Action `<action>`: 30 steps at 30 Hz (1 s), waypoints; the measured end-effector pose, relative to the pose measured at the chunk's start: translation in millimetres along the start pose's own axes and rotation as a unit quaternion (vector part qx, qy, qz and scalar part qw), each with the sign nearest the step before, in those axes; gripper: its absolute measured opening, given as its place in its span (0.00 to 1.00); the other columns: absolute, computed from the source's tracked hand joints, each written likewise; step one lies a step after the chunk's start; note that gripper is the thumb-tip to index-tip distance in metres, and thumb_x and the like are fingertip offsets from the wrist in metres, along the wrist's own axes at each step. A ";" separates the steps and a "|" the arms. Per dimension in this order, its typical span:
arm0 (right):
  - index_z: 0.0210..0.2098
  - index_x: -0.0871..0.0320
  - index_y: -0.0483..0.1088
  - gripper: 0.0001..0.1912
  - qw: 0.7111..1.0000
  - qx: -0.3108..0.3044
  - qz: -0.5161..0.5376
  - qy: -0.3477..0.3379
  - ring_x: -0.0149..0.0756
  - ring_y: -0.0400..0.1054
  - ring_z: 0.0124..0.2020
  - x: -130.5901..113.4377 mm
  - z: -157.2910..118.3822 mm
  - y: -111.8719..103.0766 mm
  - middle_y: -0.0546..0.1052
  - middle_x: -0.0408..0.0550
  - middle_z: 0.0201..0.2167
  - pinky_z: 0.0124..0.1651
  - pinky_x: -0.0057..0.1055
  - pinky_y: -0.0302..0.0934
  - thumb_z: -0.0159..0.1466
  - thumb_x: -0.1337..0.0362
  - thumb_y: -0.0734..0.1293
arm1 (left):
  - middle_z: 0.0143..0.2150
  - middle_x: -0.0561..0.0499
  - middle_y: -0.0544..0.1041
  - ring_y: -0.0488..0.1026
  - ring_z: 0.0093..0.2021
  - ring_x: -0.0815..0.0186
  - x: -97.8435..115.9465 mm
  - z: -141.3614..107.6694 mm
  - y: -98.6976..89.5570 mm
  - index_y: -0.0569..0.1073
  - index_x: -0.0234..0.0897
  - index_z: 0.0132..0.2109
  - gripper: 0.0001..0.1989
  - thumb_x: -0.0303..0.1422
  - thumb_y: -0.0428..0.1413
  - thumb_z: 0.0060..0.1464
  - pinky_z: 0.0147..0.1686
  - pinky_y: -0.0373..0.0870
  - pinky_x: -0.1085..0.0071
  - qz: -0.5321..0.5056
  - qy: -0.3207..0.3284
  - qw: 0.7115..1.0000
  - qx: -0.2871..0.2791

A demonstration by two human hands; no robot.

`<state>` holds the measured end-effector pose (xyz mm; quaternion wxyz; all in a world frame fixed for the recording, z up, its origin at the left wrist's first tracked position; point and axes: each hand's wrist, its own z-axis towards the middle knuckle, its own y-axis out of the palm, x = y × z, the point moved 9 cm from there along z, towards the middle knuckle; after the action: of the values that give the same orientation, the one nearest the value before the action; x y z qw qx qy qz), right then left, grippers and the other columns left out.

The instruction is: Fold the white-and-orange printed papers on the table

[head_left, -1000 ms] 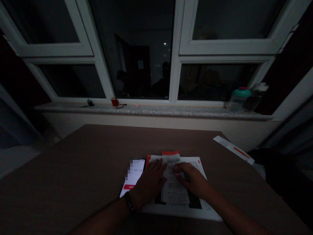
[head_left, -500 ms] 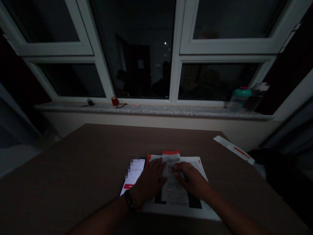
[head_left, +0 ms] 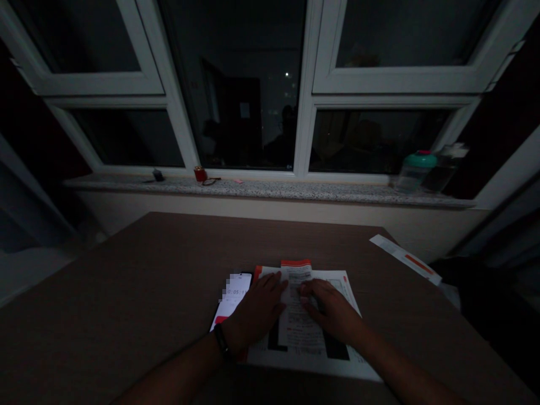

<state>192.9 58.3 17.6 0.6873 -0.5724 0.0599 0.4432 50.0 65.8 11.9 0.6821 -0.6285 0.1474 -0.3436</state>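
Note:
On a brown table lies a printed sheet (head_left: 307, 365) with dark picture blocks and an orange-red corner. Over its middle is a narrow printed paper strip (head_left: 301, 332) with a red band at its far end. My left hand (head_left: 265, 304) lies flat with fingers stretched forward, along the strip's left side. It wears a dark wristband (head_left: 221, 341). My right hand (head_left: 331, 309) has curled fingers on the strip's right part, thumb and fingertips close together at the paper. The dim light hides how much paper is between them. A lit phone (head_left: 234, 295) showing a timer lies left of the sheet, partly behind my left forearm.
Another paper strip (head_left: 405, 259) with an orange bar lies at the table's right edge. On the granite windowsill (head_left: 270, 189) stand a red jar (head_left: 199, 174), a small dark bottle (head_left: 157, 175) and a teal-lidded bottle (head_left: 415, 171). The brown table (head_left: 126, 292) extends to the left.
The view has shifted very slightly. Both hands stay in nearly the same place on the paper.

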 end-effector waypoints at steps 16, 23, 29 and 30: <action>0.46 0.54 0.68 0.09 1.000 0.004 -0.005 -0.007 0.43 0.68 0.50 -1.4 0.5 0.4 0.75 0.50 0.46 0.55 0.43 0.62 0.67 0.66 0.62 | 0.66 0.42 0.63 0.58 0.66 0.56 -4.4 -0.4 -3.3 0.59 0.34 0.66 0.28 0.23 0.49 0.58 0.64 0.57 0.55 -0.051 0.016 0.998 0.021; 0.45 0.54 0.68 0.08 1.000 -0.002 -0.002 -0.005 0.43 0.68 0.49 -1.7 1.0 1.3 0.75 0.50 0.44 0.53 0.42 0.63 0.67 0.66 0.62 | 0.65 0.43 0.64 0.59 0.65 0.55 -2.0 -0.3 -6.0 0.67 0.38 0.62 0.21 0.28 0.52 0.63 0.63 0.58 0.54 -0.036 0.010 0.999 0.022; 0.45 0.53 0.68 0.08 1.000 0.004 -0.002 -0.007 0.43 0.68 0.50 -2.0 0.0 0.9 0.75 0.50 0.45 0.55 0.41 0.61 0.66 0.66 0.63 | 0.67 0.43 0.62 0.58 0.66 0.51 -4.4 -1.2 -2.4 0.66 0.40 0.63 0.27 0.37 0.60 0.59 0.63 0.58 0.52 -0.022 0.002 1.000 0.011; 0.45 0.53 0.68 0.08 1.000 0.011 0.001 -0.006 0.43 0.68 0.50 -1.9 -0.1 -1.1 0.75 0.49 0.45 0.55 0.41 0.62 0.66 0.65 0.63 | 0.67 0.43 0.62 0.58 0.66 0.51 -3.7 -1.3 -2.1 0.66 0.39 0.63 0.27 0.37 0.60 0.59 0.63 0.58 0.52 -0.020 0.006 1.000 0.007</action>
<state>192.5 57.3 19.5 0.6937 -0.5620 0.0608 0.4465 45.9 67.2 12.9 0.6786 -0.6246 0.1362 -0.3617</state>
